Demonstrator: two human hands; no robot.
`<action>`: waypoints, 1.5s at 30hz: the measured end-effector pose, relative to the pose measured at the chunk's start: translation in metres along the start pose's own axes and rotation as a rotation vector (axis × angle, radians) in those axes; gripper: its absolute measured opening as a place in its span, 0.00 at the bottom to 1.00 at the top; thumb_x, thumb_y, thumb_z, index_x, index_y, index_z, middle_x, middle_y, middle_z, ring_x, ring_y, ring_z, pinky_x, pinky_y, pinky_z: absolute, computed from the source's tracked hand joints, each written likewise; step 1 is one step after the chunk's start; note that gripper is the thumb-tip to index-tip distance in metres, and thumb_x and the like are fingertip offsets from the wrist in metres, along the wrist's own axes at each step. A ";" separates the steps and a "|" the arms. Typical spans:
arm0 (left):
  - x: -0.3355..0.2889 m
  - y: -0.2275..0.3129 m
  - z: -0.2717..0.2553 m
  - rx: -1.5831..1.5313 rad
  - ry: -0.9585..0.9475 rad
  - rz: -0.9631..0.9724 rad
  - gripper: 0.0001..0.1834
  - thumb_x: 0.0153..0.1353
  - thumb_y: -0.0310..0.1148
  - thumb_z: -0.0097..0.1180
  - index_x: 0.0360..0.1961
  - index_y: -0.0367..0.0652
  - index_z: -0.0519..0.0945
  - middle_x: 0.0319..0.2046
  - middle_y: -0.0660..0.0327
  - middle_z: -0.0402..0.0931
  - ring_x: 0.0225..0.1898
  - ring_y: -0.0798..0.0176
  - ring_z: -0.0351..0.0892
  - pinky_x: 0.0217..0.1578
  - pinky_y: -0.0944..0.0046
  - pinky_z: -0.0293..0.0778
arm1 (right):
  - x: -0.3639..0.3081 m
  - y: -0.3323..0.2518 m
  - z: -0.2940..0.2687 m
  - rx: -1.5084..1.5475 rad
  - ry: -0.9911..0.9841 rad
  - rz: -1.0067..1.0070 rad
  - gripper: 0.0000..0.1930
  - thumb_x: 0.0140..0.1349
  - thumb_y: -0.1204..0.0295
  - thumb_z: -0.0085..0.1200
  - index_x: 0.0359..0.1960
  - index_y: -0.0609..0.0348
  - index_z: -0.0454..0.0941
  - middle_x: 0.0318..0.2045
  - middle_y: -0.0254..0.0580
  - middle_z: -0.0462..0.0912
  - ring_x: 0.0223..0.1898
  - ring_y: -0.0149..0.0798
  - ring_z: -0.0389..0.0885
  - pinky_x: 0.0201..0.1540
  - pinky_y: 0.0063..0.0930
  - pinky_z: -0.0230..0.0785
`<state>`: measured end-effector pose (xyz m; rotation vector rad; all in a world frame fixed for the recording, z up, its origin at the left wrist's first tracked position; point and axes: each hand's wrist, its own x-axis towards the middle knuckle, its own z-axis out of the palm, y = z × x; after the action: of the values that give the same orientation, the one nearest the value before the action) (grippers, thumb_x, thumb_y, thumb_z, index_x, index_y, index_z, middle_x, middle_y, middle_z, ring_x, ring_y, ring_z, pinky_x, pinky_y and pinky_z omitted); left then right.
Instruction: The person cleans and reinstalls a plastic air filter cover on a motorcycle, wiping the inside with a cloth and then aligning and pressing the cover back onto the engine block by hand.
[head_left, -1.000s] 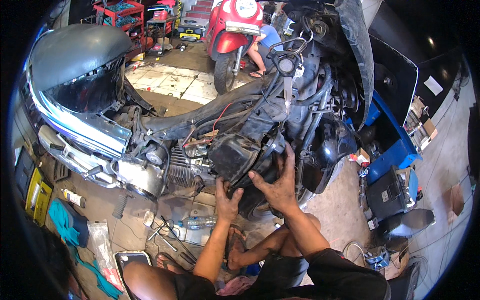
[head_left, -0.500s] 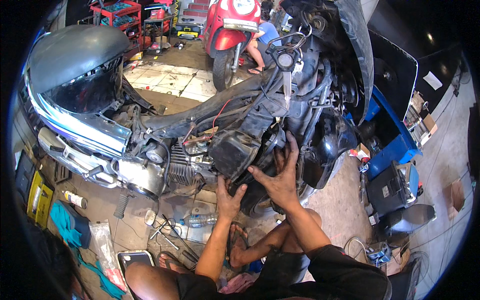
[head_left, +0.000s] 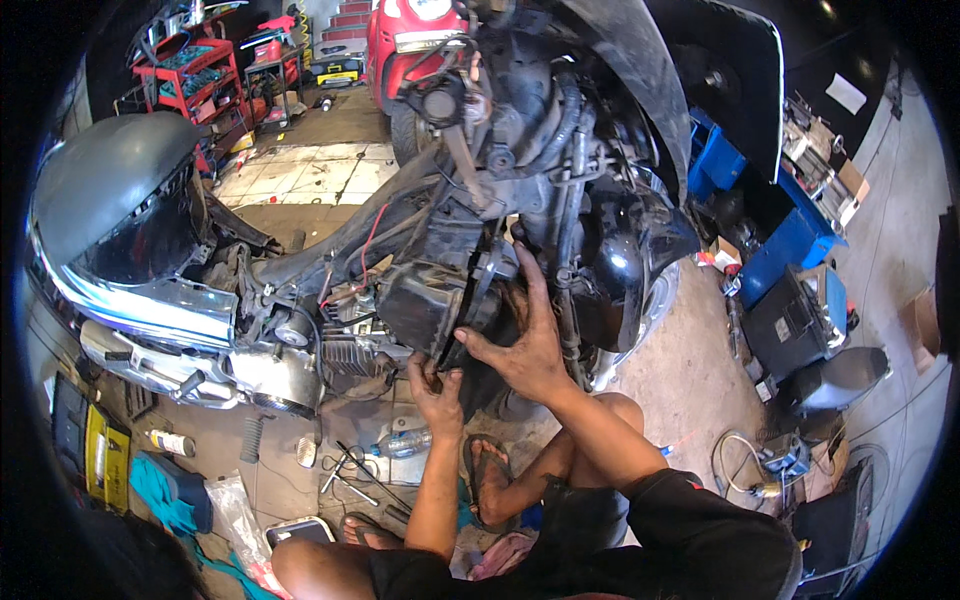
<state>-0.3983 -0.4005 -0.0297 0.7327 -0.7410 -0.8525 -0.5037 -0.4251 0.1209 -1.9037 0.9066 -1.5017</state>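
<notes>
A partly stripped motorbike fills the middle of the head view, its bare frame tube [head_left: 390,220] sloping up to the right. Below that tube sits a dusty black air filter box [head_left: 412,312], with a flat black cover [head_left: 488,272] along its right edge and a narrow dark gap between them. My right hand [head_left: 527,345] grips the cover from the right, thumb at its near edge and fingers reaching up behind it. At the box's lower corner, my left hand [head_left: 437,395] pinches the edge; thumb and fingertips are close together.
The finned engine [head_left: 350,355] lies left of the box. T-handle wrenches [head_left: 350,475] and a plastic bottle [head_left: 403,443] lie on the floor below. A black toolbox [head_left: 795,325] and a blue bin [head_left: 785,240] stand right; a red tool cart [head_left: 195,85] stands far left.
The view has shifted, so the bike sits further left. My right hand has curled more around the cover. My left hand stays at the box's lower corner, its thumb and fingers closer together.
</notes>
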 end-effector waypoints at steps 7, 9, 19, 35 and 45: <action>-0.006 0.005 0.013 0.026 0.033 0.065 0.42 0.61 0.59 0.61 0.57 0.30 0.65 0.48 0.59 0.70 0.47 0.67 0.69 0.50 0.64 0.65 | -0.004 0.004 0.002 0.040 0.014 -0.030 0.53 0.50 0.69 0.73 0.73 0.60 0.48 0.70 0.56 0.56 0.72 0.50 0.57 0.72 0.42 0.54; -0.006 0.004 0.012 0.007 0.006 0.072 0.41 0.61 0.58 0.60 0.57 0.30 0.65 0.48 0.58 0.69 0.48 0.66 0.68 0.51 0.63 0.64 | -0.005 -0.002 -0.001 0.003 0.004 -0.028 0.53 0.49 0.70 0.73 0.73 0.61 0.49 0.69 0.57 0.57 0.72 0.51 0.57 0.71 0.41 0.54; -0.010 0.016 0.020 0.071 0.000 0.049 0.33 0.68 0.50 0.55 0.58 0.30 0.65 0.53 0.53 0.69 0.54 0.61 0.69 0.56 0.61 0.63 | 0.003 -0.002 -0.006 0.113 -0.039 0.032 0.51 0.53 0.71 0.67 0.75 0.58 0.46 0.72 0.60 0.54 0.74 0.55 0.51 0.75 0.41 0.45; -0.009 0.022 0.012 -0.162 -0.019 -0.073 0.31 0.64 0.45 0.62 0.57 0.32 0.69 0.44 0.62 0.74 0.44 0.70 0.74 0.46 0.68 0.70 | -0.032 0.003 0.022 0.103 0.015 0.131 0.62 0.53 0.75 0.70 0.76 0.55 0.26 0.75 0.59 0.46 0.75 0.49 0.48 0.75 0.38 0.44; -0.016 0.015 0.010 -0.361 -0.044 -0.128 0.37 0.66 0.49 0.58 0.65 0.32 0.62 0.55 0.53 0.72 0.58 0.61 0.69 0.59 0.61 0.65 | -0.034 -0.003 0.026 0.062 0.098 -0.013 0.58 0.50 0.75 0.71 0.74 0.57 0.37 0.72 0.63 0.51 0.75 0.52 0.48 0.74 0.41 0.42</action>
<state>-0.4077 -0.3823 -0.0167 0.4424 -0.5624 -1.0874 -0.4829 -0.3962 0.0963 -1.8090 0.8813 -1.6241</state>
